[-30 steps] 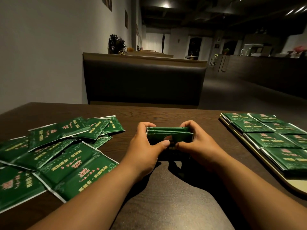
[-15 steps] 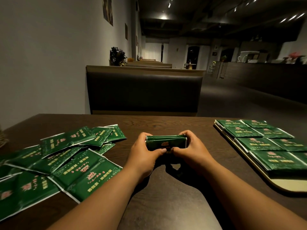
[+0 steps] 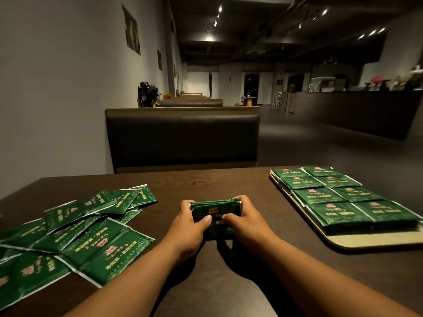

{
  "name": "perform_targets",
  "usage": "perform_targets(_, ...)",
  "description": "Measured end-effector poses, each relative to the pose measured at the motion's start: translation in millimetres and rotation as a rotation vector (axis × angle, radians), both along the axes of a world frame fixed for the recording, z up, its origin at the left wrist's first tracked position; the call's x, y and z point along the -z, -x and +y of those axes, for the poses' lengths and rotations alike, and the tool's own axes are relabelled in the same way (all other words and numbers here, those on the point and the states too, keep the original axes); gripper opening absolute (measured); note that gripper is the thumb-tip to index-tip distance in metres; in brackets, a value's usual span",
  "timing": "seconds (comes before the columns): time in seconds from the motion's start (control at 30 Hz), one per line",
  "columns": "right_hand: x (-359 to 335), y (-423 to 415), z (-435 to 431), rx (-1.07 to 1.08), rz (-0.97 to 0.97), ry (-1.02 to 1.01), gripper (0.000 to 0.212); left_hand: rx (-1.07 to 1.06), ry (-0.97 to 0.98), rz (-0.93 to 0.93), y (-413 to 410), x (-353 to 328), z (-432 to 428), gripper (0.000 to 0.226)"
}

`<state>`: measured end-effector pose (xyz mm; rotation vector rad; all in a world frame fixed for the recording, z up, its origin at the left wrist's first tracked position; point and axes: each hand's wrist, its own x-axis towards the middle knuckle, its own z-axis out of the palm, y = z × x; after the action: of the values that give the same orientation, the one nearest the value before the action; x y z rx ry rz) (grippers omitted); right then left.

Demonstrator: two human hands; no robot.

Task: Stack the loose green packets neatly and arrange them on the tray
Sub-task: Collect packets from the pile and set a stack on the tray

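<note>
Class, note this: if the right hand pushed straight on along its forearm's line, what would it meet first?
The right hand would likely meet the green packet stack it grips; the left hand holds the other side. Depth beyond is unclear.

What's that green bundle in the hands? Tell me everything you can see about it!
It is a small stack of shiny dark green packets, reddish and yellow print on top, edges roughly lined up. It is at the middle of the dark table. The left hand and right hand grip its ends, thumbs on top.
</note>
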<state>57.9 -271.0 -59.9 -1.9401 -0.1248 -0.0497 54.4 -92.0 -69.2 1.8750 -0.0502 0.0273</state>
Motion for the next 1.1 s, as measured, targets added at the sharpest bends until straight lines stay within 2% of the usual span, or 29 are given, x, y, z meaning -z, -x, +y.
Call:
perform_targets(0.13,-8,8,-21,0.005,0.047,-0.044,0.023,-0.030,0.222,0.026,5,1,-21,0.022)
perform_targets(0.27,-16,19,-49,0.086,0.073,-0.106,0.024,-0.003,0.297,0.015,9,-2,-54,0.020)
perform_targets(0.4,-22,16,-80,0.184,0.001,-0.143,0.033,0.003,0.369,0.040,6,-15,-87,0.023)
perform_targets(0.57,-45,-4,-122,0.284,-0.006,-0.208,0.037,0.031,0.359,0.033,-20,-40,-131,0.017)
perform_targets(0.73,-66,-46,-162,0.352,0.036,-0.276,0.006,0.044,0.329,0.064,-64,-60,-177,0.011)
perform_targets(0.83,-78,-79,-185,0.450,0.061,-0.349,0.012,0.025,0.325,0.104,-103,-66,-202,0.010)
perform_targets(1.0,-85,-135,-221,0.514,0.106,-0.241,0.017,-0.021,0.344,0.177,-167,-73,-234,0.018)
perform_targets(1.1,-83,-164,-235,0.542,0.139,-0.104,0.015,0.030,0.236,0.206,-197,-75,-247,0.011)
